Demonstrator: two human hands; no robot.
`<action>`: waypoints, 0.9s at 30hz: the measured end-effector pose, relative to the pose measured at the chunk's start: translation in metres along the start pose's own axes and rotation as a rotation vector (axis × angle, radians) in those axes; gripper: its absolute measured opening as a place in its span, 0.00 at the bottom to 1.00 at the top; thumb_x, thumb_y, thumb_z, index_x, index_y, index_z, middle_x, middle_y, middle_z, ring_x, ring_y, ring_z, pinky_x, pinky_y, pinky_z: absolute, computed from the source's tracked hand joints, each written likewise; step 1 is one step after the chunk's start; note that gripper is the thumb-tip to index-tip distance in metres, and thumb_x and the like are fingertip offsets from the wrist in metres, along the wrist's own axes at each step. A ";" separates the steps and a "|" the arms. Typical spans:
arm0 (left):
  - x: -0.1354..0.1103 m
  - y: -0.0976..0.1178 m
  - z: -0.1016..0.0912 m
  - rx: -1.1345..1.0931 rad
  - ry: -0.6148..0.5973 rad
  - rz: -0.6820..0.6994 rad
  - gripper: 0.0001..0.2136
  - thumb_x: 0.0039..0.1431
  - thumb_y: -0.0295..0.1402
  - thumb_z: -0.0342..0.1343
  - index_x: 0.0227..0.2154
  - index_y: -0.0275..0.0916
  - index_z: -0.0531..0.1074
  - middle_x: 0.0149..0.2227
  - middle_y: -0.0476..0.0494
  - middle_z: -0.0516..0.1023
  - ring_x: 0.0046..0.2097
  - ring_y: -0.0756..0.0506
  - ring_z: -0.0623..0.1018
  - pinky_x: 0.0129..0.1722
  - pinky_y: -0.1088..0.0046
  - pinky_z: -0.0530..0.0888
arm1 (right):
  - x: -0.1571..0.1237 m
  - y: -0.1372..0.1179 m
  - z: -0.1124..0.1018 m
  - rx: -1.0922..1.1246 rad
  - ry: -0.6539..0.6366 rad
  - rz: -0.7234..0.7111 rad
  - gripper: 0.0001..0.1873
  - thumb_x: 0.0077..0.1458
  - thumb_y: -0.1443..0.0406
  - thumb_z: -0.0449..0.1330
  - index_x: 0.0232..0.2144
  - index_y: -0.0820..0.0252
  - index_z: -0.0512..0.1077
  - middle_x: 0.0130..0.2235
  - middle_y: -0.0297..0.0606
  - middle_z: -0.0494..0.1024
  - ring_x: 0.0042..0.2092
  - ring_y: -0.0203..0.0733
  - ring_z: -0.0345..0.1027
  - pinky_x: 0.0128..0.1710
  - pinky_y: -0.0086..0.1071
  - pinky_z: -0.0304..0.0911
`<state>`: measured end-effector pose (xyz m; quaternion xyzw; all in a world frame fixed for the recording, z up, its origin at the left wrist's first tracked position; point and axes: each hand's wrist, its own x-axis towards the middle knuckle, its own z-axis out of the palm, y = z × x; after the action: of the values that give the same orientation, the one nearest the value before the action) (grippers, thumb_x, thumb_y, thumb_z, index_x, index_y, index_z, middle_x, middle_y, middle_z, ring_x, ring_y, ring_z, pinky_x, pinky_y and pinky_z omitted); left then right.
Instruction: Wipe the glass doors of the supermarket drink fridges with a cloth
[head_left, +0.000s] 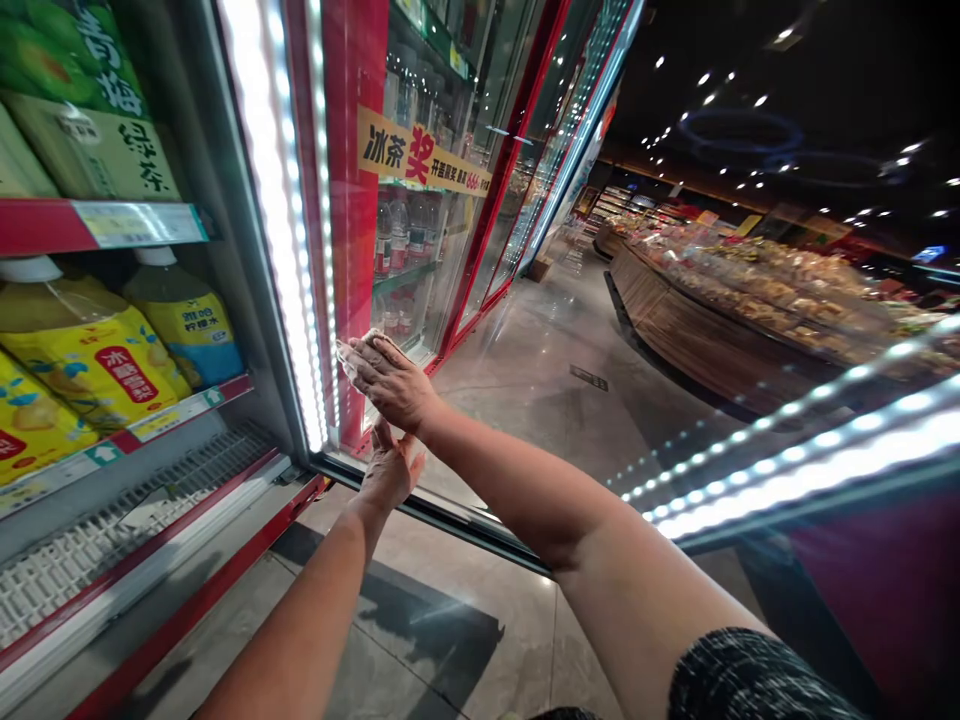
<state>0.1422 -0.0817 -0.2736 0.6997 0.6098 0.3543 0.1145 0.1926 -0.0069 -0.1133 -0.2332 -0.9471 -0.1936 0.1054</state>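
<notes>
My right hand lies flat, fingers stretched out, pressing a pale cloth against the inner glass of the open cooler door. Just below it, my left hand rests with its fingers against the lower frame of that same door. Whether the left fingers curl round the frame is hard to tell. Both forearms reach forward from the bottom of the view.
The open cooler on the left holds yellow drink bottles on shelves with price strips, and an empty white wire rack below. Bright light strips run along the door frame. A shop aisle and long wooden display counter show through the glass.
</notes>
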 end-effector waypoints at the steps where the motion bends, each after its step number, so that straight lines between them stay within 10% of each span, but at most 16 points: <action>1: 0.001 0.001 -0.005 0.014 0.001 -0.006 0.27 0.58 0.31 0.59 0.62 0.38 0.71 0.71 0.30 0.49 0.70 0.24 0.55 0.68 0.44 0.60 | -0.006 0.002 -0.004 -0.001 -0.025 -0.008 0.22 0.72 0.70 0.46 0.62 0.64 0.69 0.71 0.39 0.61 0.74 0.43 0.47 0.76 0.45 0.44; 8: 0.003 0.014 -0.020 0.031 0.017 -0.010 0.30 0.59 0.30 0.59 0.66 0.44 0.67 0.72 0.35 0.43 0.73 0.26 0.51 0.69 0.48 0.60 | -0.040 0.014 -0.034 -0.105 0.207 0.183 0.24 0.73 0.69 0.44 0.66 0.55 0.65 0.72 0.33 0.59 0.75 0.42 0.43 0.76 0.48 0.45; 14: 0.005 0.015 -0.031 0.004 0.030 -0.005 0.30 0.57 0.28 0.60 0.64 0.47 0.69 0.74 0.38 0.39 0.74 0.26 0.49 0.69 0.44 0.61 | -0.088 0.015 -0.021 -0.139 0.157 0.057 0.22 0.72 0.68 0.48 0.64 0.57 0.68 0.69 0.36 0.64 0.72 0.43 0.53 0.73 0.45 0.54; 21: 0.008 0.021 -0.038 -0.026 0.021 0.060 0.30 0.61 0.30 0.56 0.67 0.48 0.65 0.76 0.43 0.39 0.75 0.29 0.47 0.70 0.45 0.59 | -0.116 0.043 -0.067 -0.222 0.315 0.265 0.30 0.70 0.71 0.50 0.71 0.51 0.58 0.71 0.37 0.60 0.74 0.45 0.45 0.76 0.51 0.38; 27: 0.012 0.012 -0.020 -0.076 0.028 0.130 0.34 0.61 0.31 0.55 0.70 0.41 0.58 0.77 0.37 0.33 0.75 0.27 0.39 0.69 0.39 0.57 | -0.172 0.036 -0.046 -0.286 0.227 0.123 0.27 0.69 0.69 0.54 0.67 0.52 0.63 0.69 0.35 0.65 0.72 0.42 0.53 0.75 0.45 0.44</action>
<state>0.1392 -0.0786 -0.2475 0.7279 0.5505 0.3940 0.1091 0.3650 -0.0657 -0.1100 -0.2799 -0.8759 -0.3445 0.1891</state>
